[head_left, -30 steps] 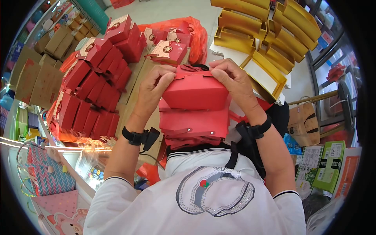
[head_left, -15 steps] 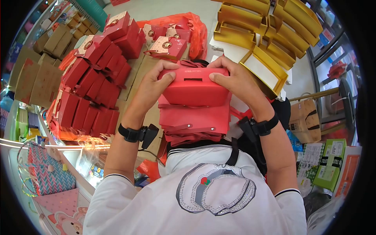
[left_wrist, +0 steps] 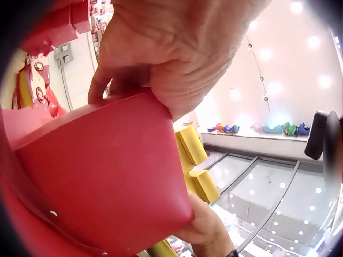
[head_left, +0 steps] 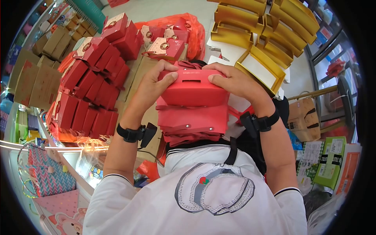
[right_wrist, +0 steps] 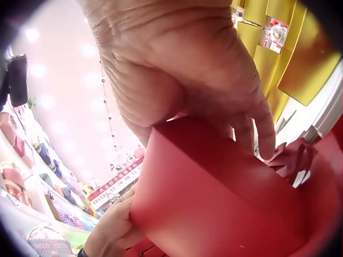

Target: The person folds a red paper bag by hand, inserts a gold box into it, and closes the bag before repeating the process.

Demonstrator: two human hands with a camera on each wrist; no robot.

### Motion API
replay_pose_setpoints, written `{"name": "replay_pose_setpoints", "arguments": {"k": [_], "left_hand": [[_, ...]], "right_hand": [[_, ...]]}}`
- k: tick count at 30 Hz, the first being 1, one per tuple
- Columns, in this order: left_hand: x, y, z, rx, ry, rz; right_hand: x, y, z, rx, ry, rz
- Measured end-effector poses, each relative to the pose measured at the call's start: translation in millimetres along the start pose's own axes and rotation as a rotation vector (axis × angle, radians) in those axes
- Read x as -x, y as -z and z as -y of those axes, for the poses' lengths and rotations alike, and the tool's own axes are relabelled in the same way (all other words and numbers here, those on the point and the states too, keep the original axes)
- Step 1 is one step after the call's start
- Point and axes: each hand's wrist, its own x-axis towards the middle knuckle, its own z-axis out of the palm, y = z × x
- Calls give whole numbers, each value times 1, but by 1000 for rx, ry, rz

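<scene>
Gripping a smooth red cardboard box, both hands clasp its ends.

Pale tiled floor. Rows of finished red boxes at left beside flat brown cardboard. Stacked yellow trays at right. Glass display counter under bright ceiling spotlights. Green cartons lower right.
</scene>
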Motion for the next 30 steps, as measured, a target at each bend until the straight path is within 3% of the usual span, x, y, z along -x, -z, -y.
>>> {"name": "replay_pose_setpoints", "arguments": {"k": [6,12,16,18,20,21,27,30], "left_hand": [[-5,-4,-8,143,89,2],[-10,-4,-5,-234,-115,62],[-9,-2,-21,-173,-93,57],[-6,-2,-11,-74,-105,13],[-4,0,10,-171,-99,-43],[-5,-1,14,-83,-86,-76],[-11,-10,3,407,136,-238],[-13,-6,-27,331,92,-199]], "right_hand": [[-6,5,3,14,-56,1],[-9,7,2,196,-42,34],[-14,7,-10,84,35,-29],[-9,4,-20,-104,60,-46],[8,2,-13,-51,89,-61],[7,1,-23,-172,95,1],[11,-4,0,-21,105,21],[11,-6,1,15,133,-49]]}}
